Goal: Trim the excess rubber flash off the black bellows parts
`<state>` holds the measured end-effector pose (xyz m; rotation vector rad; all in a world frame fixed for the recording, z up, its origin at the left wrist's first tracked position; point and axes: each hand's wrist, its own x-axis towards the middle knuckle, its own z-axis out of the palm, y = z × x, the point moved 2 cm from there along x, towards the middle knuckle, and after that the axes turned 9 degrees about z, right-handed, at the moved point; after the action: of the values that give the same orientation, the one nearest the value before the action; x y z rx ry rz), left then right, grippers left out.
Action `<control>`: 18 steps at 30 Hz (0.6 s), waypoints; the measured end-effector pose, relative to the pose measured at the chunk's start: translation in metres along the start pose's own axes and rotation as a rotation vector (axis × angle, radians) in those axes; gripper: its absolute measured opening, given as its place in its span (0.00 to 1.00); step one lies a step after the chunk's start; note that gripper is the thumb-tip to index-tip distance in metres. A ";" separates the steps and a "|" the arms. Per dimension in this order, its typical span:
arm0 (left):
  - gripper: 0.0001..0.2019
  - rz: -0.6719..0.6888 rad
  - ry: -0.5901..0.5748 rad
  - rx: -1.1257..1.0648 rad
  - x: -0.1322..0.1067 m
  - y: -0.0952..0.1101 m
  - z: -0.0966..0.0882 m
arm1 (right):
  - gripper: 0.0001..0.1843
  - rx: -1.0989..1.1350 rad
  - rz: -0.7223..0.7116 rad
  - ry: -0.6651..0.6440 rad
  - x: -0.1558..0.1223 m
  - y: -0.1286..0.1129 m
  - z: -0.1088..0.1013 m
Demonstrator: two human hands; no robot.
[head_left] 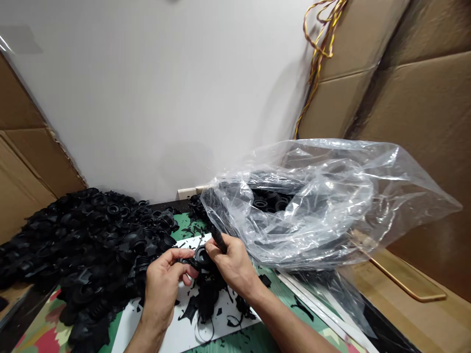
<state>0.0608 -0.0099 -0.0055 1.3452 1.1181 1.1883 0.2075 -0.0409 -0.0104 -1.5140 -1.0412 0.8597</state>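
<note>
Black rubber boot [201, 256] pinched by left hand [162, 289], just beside right hand [231, 262], closed around dark handle [219, 240] slanting up-left from fist.

The site was a makeshift small-parts workshop, not a domestic room. Cardboard sheets [408, 132] lined the wall at upper right and further cardboard [31, 152] at left, beside a bare white wall [147, 88] with a low power outlet [186, 193]. Loose yellow wires [320, 49] hung at upper right. A bulk heap of black rubber bellows parts [91, 240] occupied the left bench area, more filled a clear polythene bag [324, 206] at right, and rubber trimmings [209, 306] littered a white board [176, 333] at lower centre.
</note>
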 end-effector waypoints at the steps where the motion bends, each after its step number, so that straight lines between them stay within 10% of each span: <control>1: 0.09 0.012 -0.006 -0.015 0.000 0.000 -0.001 | 0.08 -0.014 -0.009 -0.005 -0.001 0.000 0.000; 18: 0.10 0.404 -0.072 0.630 -0.007 0.002 0.006 | 0.07 -0.219 -0.308 0.021 -0.012 0.007 0.015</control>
<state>0.0658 -0.0175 -0.0047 2.1579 1.2602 1.0896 0.1903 -0.0473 -0.0205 -1.4860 -1.3460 0.5262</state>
